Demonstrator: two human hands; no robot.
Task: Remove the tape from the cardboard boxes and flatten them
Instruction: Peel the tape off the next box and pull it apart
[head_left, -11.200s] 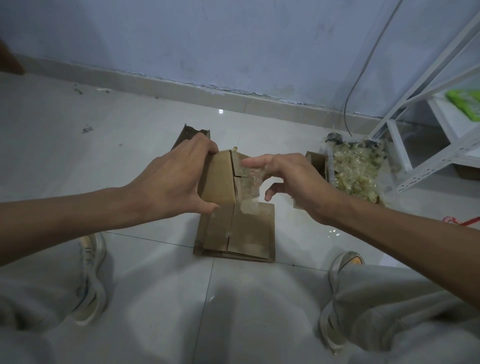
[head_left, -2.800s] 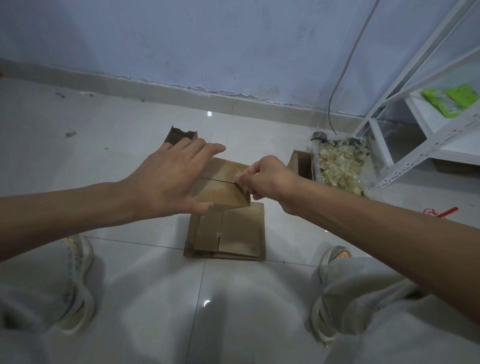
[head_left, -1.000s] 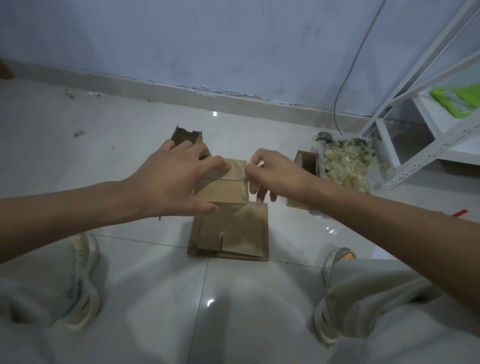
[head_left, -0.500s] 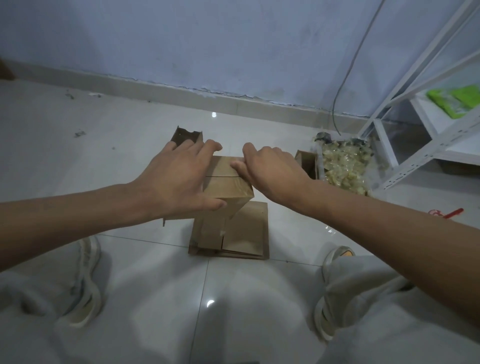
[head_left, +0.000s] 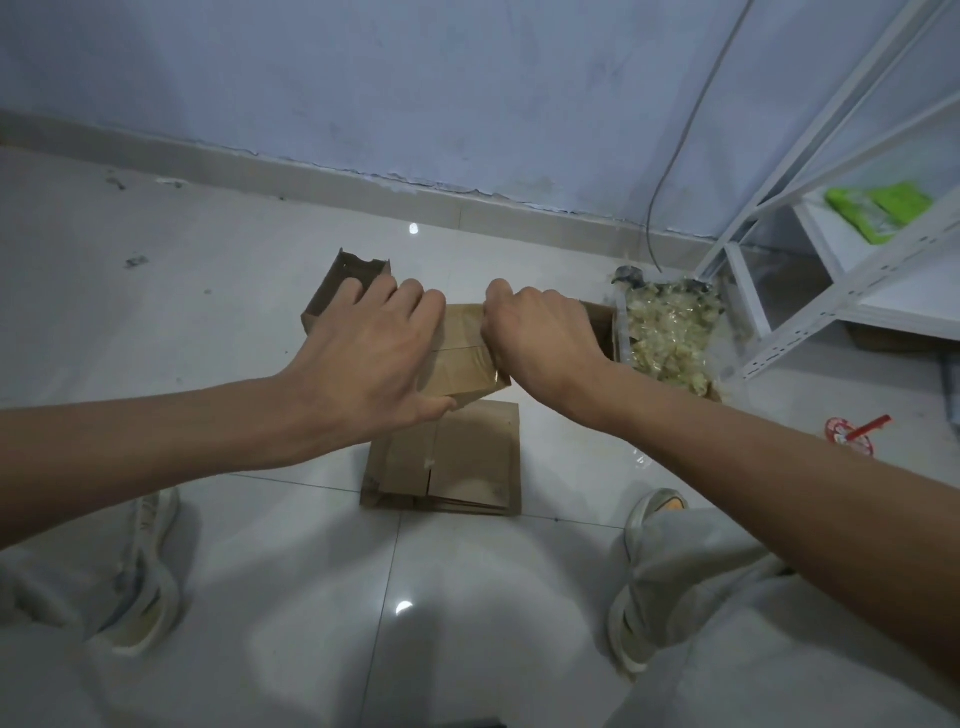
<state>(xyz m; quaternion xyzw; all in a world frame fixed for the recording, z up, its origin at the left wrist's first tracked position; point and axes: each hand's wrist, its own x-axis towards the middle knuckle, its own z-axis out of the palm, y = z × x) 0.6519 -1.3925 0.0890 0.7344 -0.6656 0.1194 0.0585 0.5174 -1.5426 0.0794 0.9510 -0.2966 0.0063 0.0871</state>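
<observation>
Gripped by left hand (head_left: 371, 358) and right hand (head_left: 540, 338), cardboard box (head_left: 462, 358) runs near-to-far, seam sideways, lower than half a second ago.

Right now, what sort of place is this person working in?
Probably a storeroom or back room: bare tiled floor, white metal shelving against a scuffed wall, and a heap of peeled tape beside flattened cardboard boxes.

No legible text or labels.

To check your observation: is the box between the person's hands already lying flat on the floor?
No, the box is upright, gripped by the left hand and right hand above the flattened pile.
</observation>
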